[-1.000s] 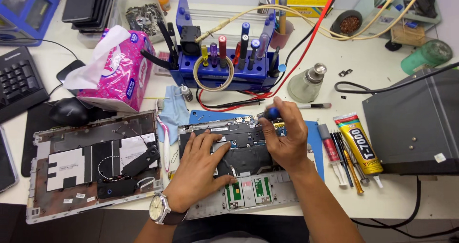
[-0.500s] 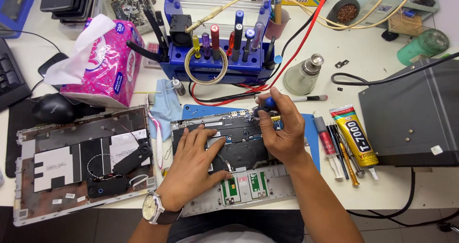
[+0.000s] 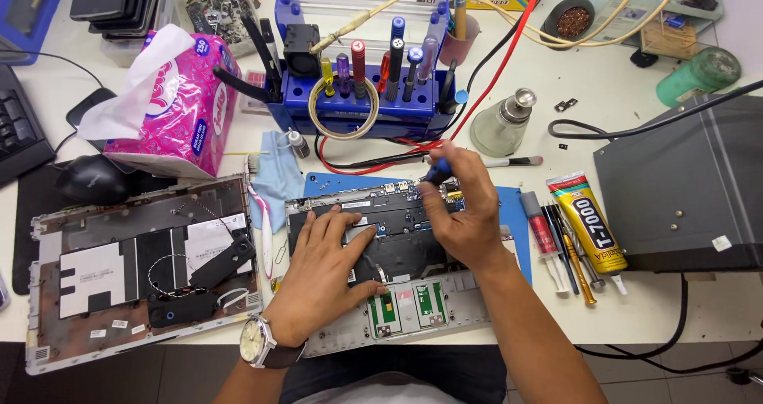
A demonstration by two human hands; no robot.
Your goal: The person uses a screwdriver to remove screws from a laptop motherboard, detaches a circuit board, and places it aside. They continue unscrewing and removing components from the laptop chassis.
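Over the middle of the desk, the right hand [image 3: 465,213] pinches a slim blue-handled screwdriver [image 3: 436,172], fingers curled tight round the handle, its tip pointing down at the top edge of the opened silver laptop chassis [image 3: 397,245]. That chassis lies flat with its dark, matte inner boards bare and two small green circuit strips near its front edge. The left hand [image 3: 322,273] is spread wide and flat, palm down on the dark centre of the chassis, holding nothing; a round-faced wristwatch with a dark strap [image 3: 258,344] sits on the wrist. Under the chassis lies a smooth blue rectangular work mat [image 3: 513,229].

Moving out to the left, a second grey laptop base panel [image 3: 135,273] lies open, with black sheets, white stickers and thin looped wires. A pale blue cloth [image 3: 278,173] is crumpled between the two shells. Behind that panel stands a soft pink plastic tissue pack [image 3: 183,110] with a white tissue sticking out, and a glossy black computer mouse [image 3: 91,180] sits just beside it.

Behind the hands, a blue plastic tool rack [image 3: 362,102] holds upright screwdrivers, with a ring of tan tape at its front. To the right stands a clear glass dispenser bottle with a metal top [image 3: 501,126], then a yellow glue tube [image 3: 592,229] lying among thin hand tools, then a boxy dark grey metal unit [image 3: 683,181].
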